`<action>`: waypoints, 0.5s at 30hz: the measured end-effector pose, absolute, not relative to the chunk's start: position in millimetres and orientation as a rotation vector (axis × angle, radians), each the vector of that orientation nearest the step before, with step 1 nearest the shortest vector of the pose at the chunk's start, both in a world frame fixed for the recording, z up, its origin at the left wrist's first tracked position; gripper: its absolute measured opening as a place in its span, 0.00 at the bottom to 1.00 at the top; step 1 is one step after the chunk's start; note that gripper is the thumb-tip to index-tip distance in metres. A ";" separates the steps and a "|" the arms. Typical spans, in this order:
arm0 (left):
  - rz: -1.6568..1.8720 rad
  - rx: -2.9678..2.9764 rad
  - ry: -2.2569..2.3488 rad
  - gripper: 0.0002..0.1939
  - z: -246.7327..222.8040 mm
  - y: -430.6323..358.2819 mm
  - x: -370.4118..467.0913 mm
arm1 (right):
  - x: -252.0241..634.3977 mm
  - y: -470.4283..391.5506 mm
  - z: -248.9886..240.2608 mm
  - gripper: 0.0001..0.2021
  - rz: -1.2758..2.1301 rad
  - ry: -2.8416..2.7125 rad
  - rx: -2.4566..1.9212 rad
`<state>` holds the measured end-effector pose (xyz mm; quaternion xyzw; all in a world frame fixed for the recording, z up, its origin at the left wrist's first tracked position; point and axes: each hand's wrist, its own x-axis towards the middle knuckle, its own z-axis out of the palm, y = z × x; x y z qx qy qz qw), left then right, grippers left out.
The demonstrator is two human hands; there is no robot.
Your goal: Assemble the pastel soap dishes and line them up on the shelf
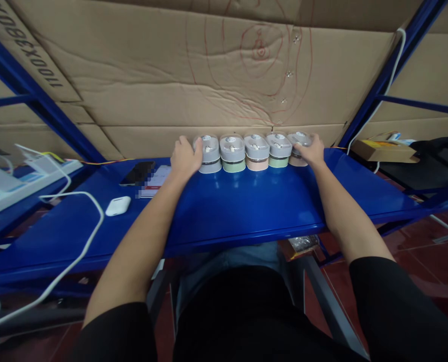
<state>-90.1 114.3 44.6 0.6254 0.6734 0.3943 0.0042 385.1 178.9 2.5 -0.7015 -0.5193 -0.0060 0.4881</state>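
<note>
Several small lidded plastic containers stand upright side by side at the back of the blue table, all with grey tops under clear covers. My left hand [186, 157] grips the left end of the row, its thumb against the grey-based container [210, 153]. At the other end, my right hand [314, 150] has its thumb on the front of the brownish-pink container [298, 159], with its fingers around the right side. Between them are a green container [234, 165], a pink container [257, 164] and another green container [278, 161].
Left on the blue table [242, 211] lie a dark phone [137, 173], a white-and-purple card or paper [156, 182] and a white earbud case [118, 205]. A white cable [84, 251] crosses the left side. Cardboard [152, 75] walls the back; blue posts [384, 80] flank it.
</note>
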 end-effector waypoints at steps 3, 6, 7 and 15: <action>1.238 1.940 2.064 0.40 42.3 119.2 -93.1 | 385.8 182.7 0.5 0.42 -0.013 -1.265 -1.689; 1.210 1.906 2.014 0.42 40.9 123.9 -96.5 | 386.1 185.5 -1.1 0.42 -0.012 -1.250 -1.674; 1.198 1.892 2.001 0.41 40.6 125.1 -97.4 | 386.1 186.1 -1.5 0.42 -0.013 -1.246 -1.668; 1.178 1.869 2.002 0.42 38.9 127.5 -101.7 | 385.0 186.5 -3.4 0.40 -0.018 -1.323 -1.626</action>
